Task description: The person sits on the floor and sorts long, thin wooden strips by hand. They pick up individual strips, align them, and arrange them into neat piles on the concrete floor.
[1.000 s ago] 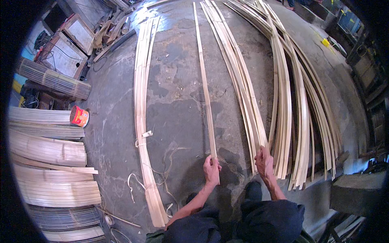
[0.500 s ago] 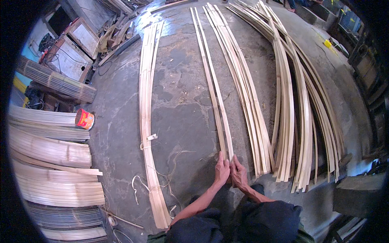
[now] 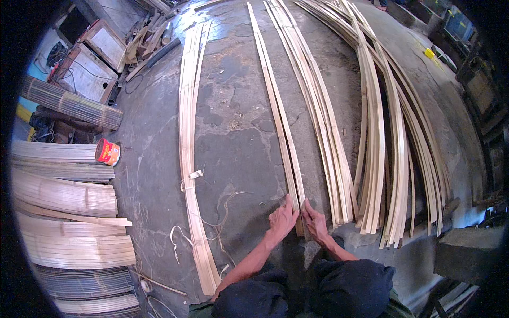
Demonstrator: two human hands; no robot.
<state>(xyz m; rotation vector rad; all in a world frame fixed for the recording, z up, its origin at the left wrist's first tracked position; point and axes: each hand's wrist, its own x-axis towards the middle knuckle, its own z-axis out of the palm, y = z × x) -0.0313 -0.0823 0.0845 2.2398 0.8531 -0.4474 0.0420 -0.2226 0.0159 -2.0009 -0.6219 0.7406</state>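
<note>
Two long pale bamboo strips (image 3: 280, 122) run away from me along the floor, lying close together with a thin dark gap between them. My left hand (image 3: 283, 218) is closed on their near end from the left side. Opposite it, my right hand (image 3: 315, 221) grips the same end from the right, thumb and fingers pressed together. The strip ends stick out a little below my hands. To the right lies a loose bunch of bamboo strips (image 3: 322, 127). Over on the left, a tied bundle of strips (image 3: 188, 122) is bound with thin bands.
More fanned bamboo strips (image 3: 395, 159) are heaped farther right. Stacked slat bundles (image 3: 74, 249) line the left edge, with a red tub (image 3: 108, 152) on one. Loose binding strands (image 3: 220, 217) curl over the concrete floor. A grey block (image 3: 469, 254) stands at lower right.
The two strips have drawn together at their far ends, narrowing the gap. My left hand has shifted slightly left, and the strips' near ends now show below my hands.
</note>
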